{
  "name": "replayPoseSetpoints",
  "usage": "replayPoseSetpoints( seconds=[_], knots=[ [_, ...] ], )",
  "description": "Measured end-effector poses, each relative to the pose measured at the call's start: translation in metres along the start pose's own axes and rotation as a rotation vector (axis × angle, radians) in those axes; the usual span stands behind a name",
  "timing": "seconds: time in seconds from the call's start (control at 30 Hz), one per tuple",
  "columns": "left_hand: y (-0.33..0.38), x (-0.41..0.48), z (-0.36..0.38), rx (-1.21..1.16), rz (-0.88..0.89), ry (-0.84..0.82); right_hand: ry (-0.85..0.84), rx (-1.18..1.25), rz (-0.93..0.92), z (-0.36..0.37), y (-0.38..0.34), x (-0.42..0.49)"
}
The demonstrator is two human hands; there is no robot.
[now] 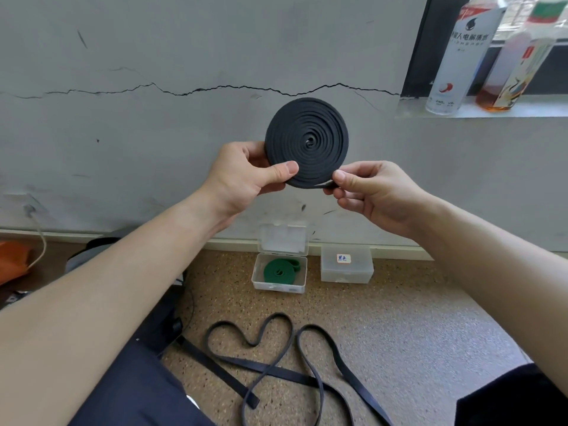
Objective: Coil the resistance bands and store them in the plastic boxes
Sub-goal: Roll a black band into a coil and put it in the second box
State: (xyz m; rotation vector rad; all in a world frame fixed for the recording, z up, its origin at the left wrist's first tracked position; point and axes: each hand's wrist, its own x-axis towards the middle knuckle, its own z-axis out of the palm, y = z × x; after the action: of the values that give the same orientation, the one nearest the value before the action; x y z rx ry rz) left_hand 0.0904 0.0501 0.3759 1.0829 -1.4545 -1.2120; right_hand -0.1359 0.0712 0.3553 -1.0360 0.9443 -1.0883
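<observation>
L grip (246, 176), R grip (375, 192) pinch 1 blk coil (307, 142); 2 boxes (278, 287) (347, 269).

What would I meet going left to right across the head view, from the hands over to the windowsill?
left hand → coiled black band → right hand → white bottle → bottle with amber liquid

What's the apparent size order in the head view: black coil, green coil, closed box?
1. black coil, held nearest the camera, so its true size is unsure
2. closed box
3. green coil, lying in the open box
</observation>
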Motion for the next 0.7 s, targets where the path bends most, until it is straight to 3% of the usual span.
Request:
replayPoseSetpoints(
  seconds=[0.4, 0.7],
  knots=[
    [-0.006, -0.003, -0.012, 0.185, 0.013, -0.209, -0.152, -0.161, 0.135, -0.008, -0.004, -0.006],
    [-0.019, -0.005, -0.007, 0.100, -0.066, -0.220, -0.050, -0.303, 0.047, -0.006, 0.000, -0.008]
  ],
)
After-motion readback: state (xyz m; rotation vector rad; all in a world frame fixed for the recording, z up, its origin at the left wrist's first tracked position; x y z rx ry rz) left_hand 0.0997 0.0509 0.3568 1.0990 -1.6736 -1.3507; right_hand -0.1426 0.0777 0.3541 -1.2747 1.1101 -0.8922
